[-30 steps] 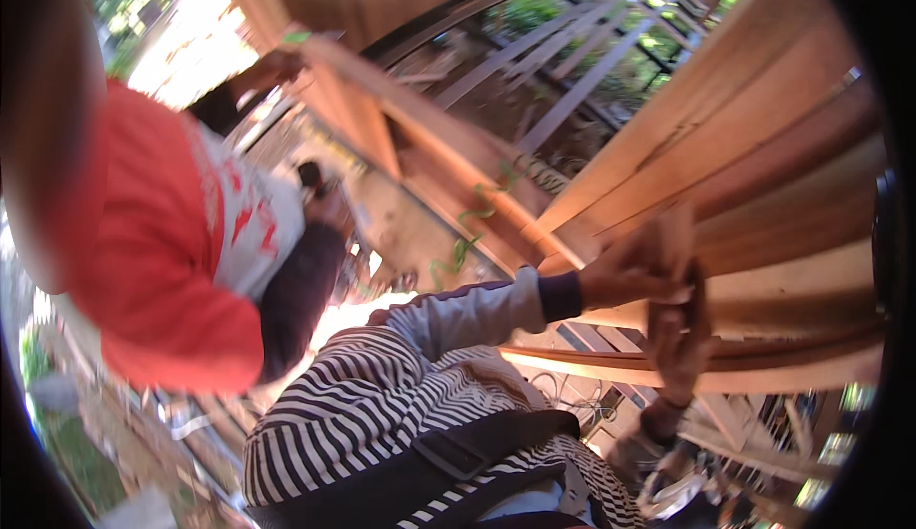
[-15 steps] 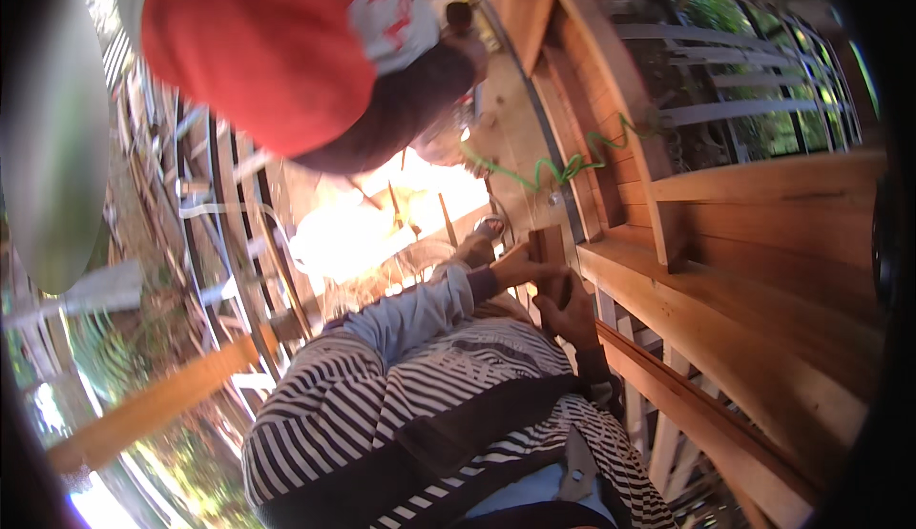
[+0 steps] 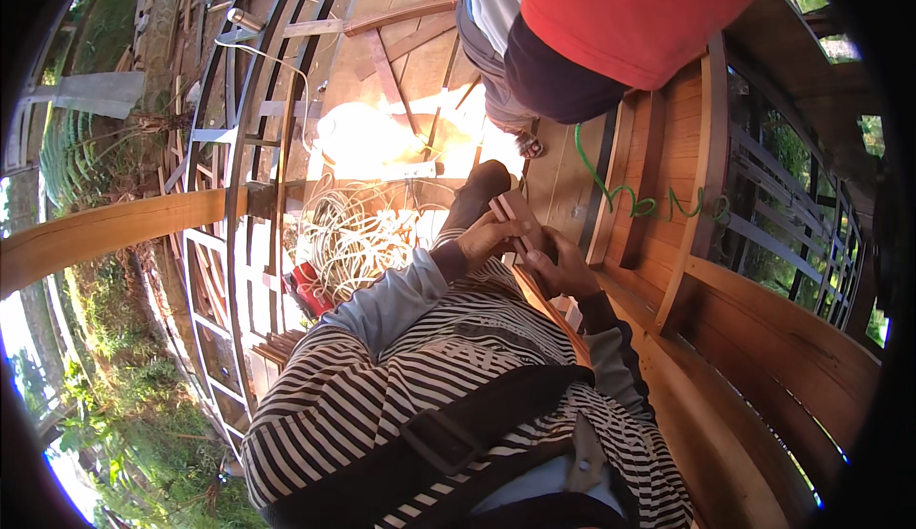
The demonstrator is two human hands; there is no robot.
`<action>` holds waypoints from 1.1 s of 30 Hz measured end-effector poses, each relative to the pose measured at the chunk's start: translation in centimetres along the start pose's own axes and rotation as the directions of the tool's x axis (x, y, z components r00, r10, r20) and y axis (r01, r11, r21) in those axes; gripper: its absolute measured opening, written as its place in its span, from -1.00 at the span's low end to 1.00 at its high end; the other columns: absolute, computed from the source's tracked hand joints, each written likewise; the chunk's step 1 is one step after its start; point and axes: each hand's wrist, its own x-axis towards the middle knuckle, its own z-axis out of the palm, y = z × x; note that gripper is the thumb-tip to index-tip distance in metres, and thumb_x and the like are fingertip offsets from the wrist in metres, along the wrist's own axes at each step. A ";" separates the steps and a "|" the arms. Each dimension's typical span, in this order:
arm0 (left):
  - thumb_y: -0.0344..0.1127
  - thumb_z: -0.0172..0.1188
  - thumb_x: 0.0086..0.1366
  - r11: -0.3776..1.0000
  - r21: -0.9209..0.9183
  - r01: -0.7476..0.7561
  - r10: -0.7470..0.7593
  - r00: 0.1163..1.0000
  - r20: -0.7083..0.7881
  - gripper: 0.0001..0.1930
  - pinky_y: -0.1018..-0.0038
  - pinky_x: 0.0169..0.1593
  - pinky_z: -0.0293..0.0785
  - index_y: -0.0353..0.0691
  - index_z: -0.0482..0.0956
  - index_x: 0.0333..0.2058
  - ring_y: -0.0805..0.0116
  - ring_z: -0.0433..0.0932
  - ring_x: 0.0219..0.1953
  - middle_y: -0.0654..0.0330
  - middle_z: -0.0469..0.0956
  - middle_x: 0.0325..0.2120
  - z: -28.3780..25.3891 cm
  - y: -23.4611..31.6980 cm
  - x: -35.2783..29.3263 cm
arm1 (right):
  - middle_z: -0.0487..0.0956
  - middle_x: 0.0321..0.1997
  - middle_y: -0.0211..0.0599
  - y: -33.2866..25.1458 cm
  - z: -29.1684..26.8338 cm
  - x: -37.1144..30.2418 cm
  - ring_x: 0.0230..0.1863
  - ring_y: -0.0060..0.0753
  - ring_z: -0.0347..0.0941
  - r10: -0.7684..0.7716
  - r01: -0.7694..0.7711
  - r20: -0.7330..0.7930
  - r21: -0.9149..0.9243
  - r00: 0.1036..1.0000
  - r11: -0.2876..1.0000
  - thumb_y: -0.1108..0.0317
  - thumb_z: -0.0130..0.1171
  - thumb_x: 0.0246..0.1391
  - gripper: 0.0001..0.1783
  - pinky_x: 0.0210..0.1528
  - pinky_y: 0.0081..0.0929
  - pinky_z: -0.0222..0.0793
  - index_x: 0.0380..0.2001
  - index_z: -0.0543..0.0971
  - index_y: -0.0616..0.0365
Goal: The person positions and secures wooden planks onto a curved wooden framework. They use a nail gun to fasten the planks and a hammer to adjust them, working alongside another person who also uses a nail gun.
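Note:
Both hands are together in front of my striped shirt, around a short reddish-brown wooden block (image 3: 516,210). Its near end shows a light line or groove between two layers; whether it is one piece or two I cannot tell. My left hand (image 3: 489,237) is closed on the block's left side, fingers pressed against the edge. My right hand (image 3: 570,269) grips the lower right side, thumb toward the left hand. The block tilts up and away from me, and its lower end is partly hidden by the fingers.
A person in a red and white shirt (image 3: 620,14) stands close ahead on the right. Wooden wall framing (image 3: 658,176) runs along my right, with a green coiled cord (image 3: 596,171). A tangled pale hose or cable (image 3: 358,243) and a metal frame (image 3: 212,271) lie left.
My view has swung, so the other person now appears farther right and the cable pile shows. Both hands stay on the wooden block, which is now seen more plainly.

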 end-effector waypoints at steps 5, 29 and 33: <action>-0.03 0.33 0.13 1.000 0.003 -0.029 0.029 1.000 -0.006 -0.37 0.31 -0.02 0.46 -0.27 0.29 0.03 0.25 0.49 -0.09 0.12 0.46 -0.16 -2.0 0.5 -1.7 | 0.51 -0.10 0.01 -0.5 1.7 1.1 -0.03 -0.16 0.46 -0.014 0.011 0.058 0.055 0.998 0.998 0.03 0.18 0.02 -0.32 0.01 -0.29 0.34 0.05 0.37 0.37; -0.19 0.08 0.09 0.971 -0.208 0.122 -0.155 0.977 -0.148 -0.69 0.21 -0.35 0.55 -0.29 0.40 -0.26 0.03 0.54 -0.50 -0.04 0.48 -0.48 -35.6 34.0 36.6 | 0.52 -0.02 0.03 0.4 3.4 30.6 0.02 -0.13 0.46 0.417 -0.501 -0.421 -0.107 0.806 0.859 0.16 0.00 0.22 -0.50 0.07 -0.36 0.33 0.11 0.35 0.27; -0.30 0.09 0.07 0.990 -0.013 0.141 -0.142 0.987 -0.077 -0.72 0.15 -0.54 0.54 -0.35 0.38 -0.27 -0.02 0.52 -0.59 -0.08 0.48 -0.51 -34.1 45.0 47.3 | 0.51 0.00 0.04 -3.0 5.3 34.9 0.04 -0.12 0.45 0.564 -0.613 -0.411 0.015 0.717 0.790 0.16 -0.02 0.23 -0.51 0.09 -0.35 0.32 0.11 0.36 0.27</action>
